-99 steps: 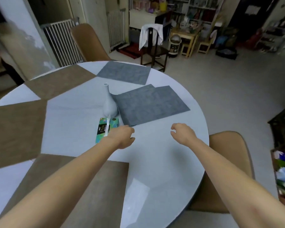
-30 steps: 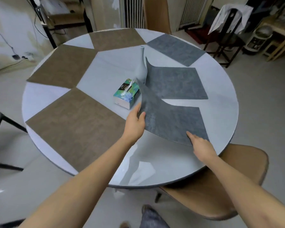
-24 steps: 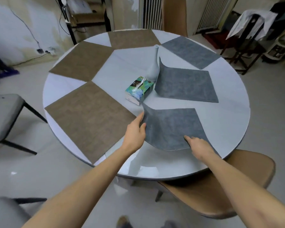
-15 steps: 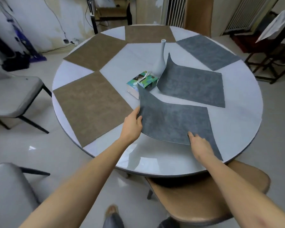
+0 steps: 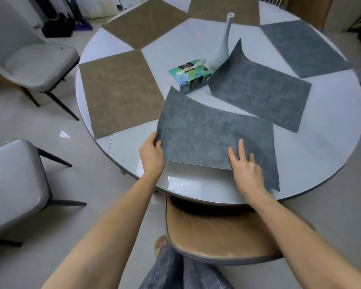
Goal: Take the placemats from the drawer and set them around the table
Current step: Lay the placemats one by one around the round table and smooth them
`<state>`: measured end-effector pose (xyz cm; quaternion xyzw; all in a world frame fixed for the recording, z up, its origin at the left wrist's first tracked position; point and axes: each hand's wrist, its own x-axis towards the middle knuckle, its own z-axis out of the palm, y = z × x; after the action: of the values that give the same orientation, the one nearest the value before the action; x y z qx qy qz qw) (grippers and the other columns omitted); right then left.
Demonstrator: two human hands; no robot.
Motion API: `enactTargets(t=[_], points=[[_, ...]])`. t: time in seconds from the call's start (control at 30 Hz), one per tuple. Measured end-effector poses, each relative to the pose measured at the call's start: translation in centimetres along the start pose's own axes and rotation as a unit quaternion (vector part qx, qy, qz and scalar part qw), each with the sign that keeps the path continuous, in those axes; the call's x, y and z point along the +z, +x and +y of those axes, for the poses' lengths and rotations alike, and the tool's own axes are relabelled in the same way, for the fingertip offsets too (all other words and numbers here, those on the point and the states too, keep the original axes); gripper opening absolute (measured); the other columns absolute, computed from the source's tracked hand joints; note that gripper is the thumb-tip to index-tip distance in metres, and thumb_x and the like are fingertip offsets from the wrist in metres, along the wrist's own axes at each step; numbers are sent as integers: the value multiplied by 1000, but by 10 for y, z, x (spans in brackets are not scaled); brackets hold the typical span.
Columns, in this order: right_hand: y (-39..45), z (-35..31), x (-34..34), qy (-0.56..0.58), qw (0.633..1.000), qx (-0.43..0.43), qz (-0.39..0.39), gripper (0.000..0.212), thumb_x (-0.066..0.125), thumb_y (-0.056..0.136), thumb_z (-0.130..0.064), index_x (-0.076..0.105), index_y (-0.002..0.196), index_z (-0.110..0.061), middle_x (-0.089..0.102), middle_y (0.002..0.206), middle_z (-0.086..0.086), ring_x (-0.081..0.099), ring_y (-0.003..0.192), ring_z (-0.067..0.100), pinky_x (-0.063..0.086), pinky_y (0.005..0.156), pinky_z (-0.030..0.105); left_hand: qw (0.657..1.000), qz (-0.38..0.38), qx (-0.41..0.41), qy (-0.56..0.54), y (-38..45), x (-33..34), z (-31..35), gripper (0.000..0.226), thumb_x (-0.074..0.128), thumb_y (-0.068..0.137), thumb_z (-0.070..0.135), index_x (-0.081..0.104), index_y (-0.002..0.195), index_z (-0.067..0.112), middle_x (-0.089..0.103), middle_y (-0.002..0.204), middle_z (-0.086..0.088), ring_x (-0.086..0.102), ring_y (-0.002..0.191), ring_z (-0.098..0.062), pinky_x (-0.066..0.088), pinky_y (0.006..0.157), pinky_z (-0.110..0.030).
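Round table (image 5: 331, 155), white, glossy. Placemats on it: six in view, three grey and three brown.

Grey mat (image 5: 206, 134), nearest: left edge lifted off the table, far corner beside the tissue box (image 5: 189, 78); the left hand (image 5: 152, 156) pinches its left edge, thumb on top; the right hand (image 5: 246, 167) lies flat on its near part, fingers straight and spread.
Second grey mat (image 5: 261, 92): flat except its far corner, which curls up against the vase (image 5: 222, 44).
Third grey mat (image 5: 302, 46): flat, far right.
Brown mats: one at left (image 5: 119, 90), one beyond it (image 5: 144, 28), one at the far edge (image 5: 223, 9), partly cut off.

Vase, one, upright, mid-table. Tissue box, one, just beside it.

Chairs: two grey at left (image 5: 35, 63) (image 5: 13, 184); one tan (image 5: 221, 236) tucked under the near edge.
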<state>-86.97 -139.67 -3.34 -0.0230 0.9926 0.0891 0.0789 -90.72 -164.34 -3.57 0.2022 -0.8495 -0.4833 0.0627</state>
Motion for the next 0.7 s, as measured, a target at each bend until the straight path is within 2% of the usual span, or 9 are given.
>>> enactTargets(t=[0.07,0.1,0.17,0.23,0.33,0.4,0.5,0.6,0.7], points=[[-5,3,15,-15,999,-37,-21,71,52,84,11,30,148,-13,24,155,20,43,130,45,55,76,42,993,-34,-77,84,1,4,-19,25,49,88,2,63,109,4,68,108,-10,62,100,-30,45,77,-30],[-7,6,23,-24,997,-54,-53,69,42,92,6,16,152,-16,14,158,15,28,140,40,46,97,41,984,-57,-116,119,2,4,-27,20,51,87,4,63,103,3,67,105,-13,61,98,-34,43,73,-30],[-7,13,28,-32,993,-62,-94,68,34,96,4,5,153,-18,11,159,11,15,146,32,27,116,38,971,-91,-154,160,3,0,-38,20,51,86,4,62,102,4,66,106,-16,60,97,-36,43,72,-32],[-6,19,29,-9,992,-27,-123,69,34,95,6,7,153,-20,14,159,11,14,147,29,22,118,38,964,-113,-135,202,4,-2,-43,26,49,86,4,59,110,7,64,110,-14,59,100,-35,43,74,-34],[-4,22,13,25,992,18,-124,56,37,94,4,31,146,-16,34,148,15,32,137,33,37,105,39,948,-145,-91,267,4,-5,-46,26,46,87,5,57,111,9,61,111,-14,58,100,-35,44,75,-37],[2,16,-9,-12,1000,-25,-12,36,52,85,7,58,118,-6,56,122,20,50,120,39,49,90,42,938,-157,-80,298,5,-8,-46,27,44,87,4,57,110,8,60,111,-15,58,100,-36,45,77,-39],[17,7,-44,-97,980,-118,129,19,63,64,7,71,80,0,69,91,21,65,98,46,55,80,47,926,-165,-77,332,6,-13,-44,25,44,87,5,58,108,7,60,113,-16,59,103,-37,45,79,-39],[25,8,-58,-107,969,-135,179,31,43,74,1,72,84,-1,70,99,20,63,105,45,51,92,49,927,-168,-75,327,6,-12,-39,20,45,87,6,58,102,8,61,110,-15,60,98,-36,44,76,-37],[22,17,-31,-98,988,-71,94,41,62,79,1,61,120,-2,54,134,22,45,129,44,35,109,50,932,-170,-57,314,9,-5,-33,23,46,88,7,60,107,9,61,110,-16,59,100,-37,46,77,-37]])
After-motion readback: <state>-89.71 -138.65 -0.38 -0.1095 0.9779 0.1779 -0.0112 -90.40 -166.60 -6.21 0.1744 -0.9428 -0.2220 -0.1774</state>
